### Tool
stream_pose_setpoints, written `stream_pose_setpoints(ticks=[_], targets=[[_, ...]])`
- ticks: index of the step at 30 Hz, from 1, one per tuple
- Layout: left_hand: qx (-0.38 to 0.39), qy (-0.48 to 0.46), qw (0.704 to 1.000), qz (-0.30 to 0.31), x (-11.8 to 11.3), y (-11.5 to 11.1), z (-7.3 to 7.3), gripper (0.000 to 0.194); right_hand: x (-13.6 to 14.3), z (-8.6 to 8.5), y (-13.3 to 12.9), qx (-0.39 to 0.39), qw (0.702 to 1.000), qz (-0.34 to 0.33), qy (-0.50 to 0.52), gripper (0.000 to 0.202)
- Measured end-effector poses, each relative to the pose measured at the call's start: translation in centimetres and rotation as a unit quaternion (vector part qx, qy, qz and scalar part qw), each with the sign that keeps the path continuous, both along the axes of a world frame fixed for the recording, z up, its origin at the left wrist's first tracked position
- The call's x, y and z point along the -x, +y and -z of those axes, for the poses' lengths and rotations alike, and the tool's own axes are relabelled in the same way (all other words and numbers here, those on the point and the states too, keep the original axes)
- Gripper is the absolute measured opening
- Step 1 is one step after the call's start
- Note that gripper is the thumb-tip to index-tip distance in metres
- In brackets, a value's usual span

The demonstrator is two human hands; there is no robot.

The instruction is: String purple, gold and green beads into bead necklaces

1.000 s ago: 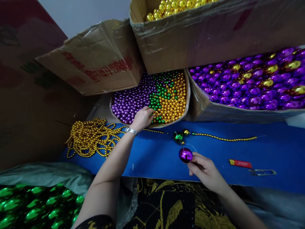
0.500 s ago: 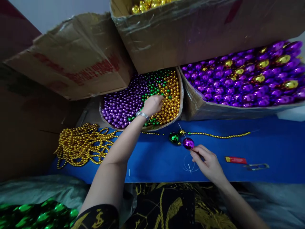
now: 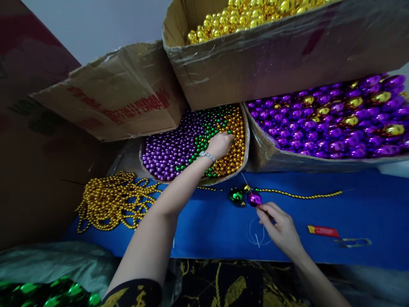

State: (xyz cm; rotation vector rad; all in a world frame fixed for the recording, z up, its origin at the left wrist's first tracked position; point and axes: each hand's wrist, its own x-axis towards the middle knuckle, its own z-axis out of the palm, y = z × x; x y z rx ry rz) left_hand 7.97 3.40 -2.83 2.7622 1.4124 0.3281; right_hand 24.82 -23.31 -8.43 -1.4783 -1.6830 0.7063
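My left hand (image 3: 220, 144) reaches into a carton of small round beads (image 3: 169, 153), purple on the left, green in the middle and gold on the right. Its fingers are bent together among the gold and green beads, and whatever lies between them is hidden. My right hand (image 3: 281, 226) pinches a large shiny purple bead (image 3: 254, 199) at its lower edge. From this bead a thin clear thread (image 3: 246, 181) sticks up. Close beside it on the blue table lie a large green bead (image 3: 236, 196), a small gold bead (image 3: 246, 187) and a gold bead strand (image 3: 297, 194).
A pile of gold bead chains (image 3: 108, 200) lies at left. Around the bead carton stand a tilted cardboard box (image 3: 128, 94), a box of gold beads (image 3: 255, 64) and a box of purple beads (image 3: 319, 128). A red-yellow cutter (image 3: 322, 231) and metal snips (image 3: 354, 242) lie right.
The camera view has tilted up a little, so everything sits lower in the picture. My left hand has shifted right, further into the gold beads. My right hand still pinches the purple bead.
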Motion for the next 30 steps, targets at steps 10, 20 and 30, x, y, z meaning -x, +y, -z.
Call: stream_pose_setpoints(ticks=[10, 20, 30], targets=[[0.335, -0.438, 0.834, 0.037, 0.4, -3.4, -1.3, 0.027, -0.8, -1.3, 0.8, -0.1, 0.991, 0.064, -0.055, 0.015], [0.532, -0.577, 0.619, 0.026, 0.9, -9.1, -1.5, 0.028, -0.7, -1.2, 1.7, -0.131, 0.985, 0.078, -0.078, 0.021], [0.488, -0.543, 0.681, 0.055, 0.7, -9.5, -1.3, 0.029, -1.1, -1.1, 1.5, -0.122, 0.986, 0.082, -0.075, 0.021]])
